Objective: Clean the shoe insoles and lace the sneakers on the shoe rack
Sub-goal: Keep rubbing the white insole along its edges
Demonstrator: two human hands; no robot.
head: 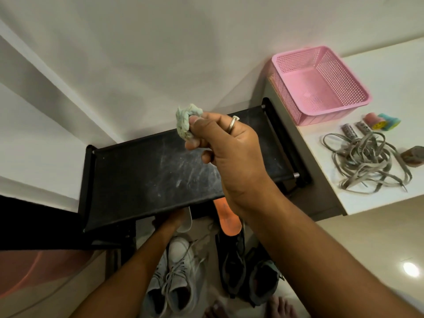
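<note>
We judge the task to be in its cleaning half, with most of it left. The right hand [220,143] has its grip closed on a crumpled pale green cloth [185,121], pinched between thumb and curled fingers, so wiping is the step in hand. The orange insole [227,218] lies below the grip and nearer to us, its heel end standing out of a black sneaker [231,260], and we cannot tell whether it has been wiped. The loose laces [364,161] lie in a tangle on the white surface [378,198], well to the right of the grip, so the lacing is not yet done. 2 pale sneakers [179,271], below and left of the grip, show laces already threaded. The right arm reaches forward with the wrist raised, and the grip hangs above the dusty top shelf of the shoe rack [142,175] without touching it. The left hand [171,220] reaches under that shelf, below the grip, beside a white piece [186,222] that may be an insole. Its fingers are hidden, so we cannot tell whether it holds anything.
</note>
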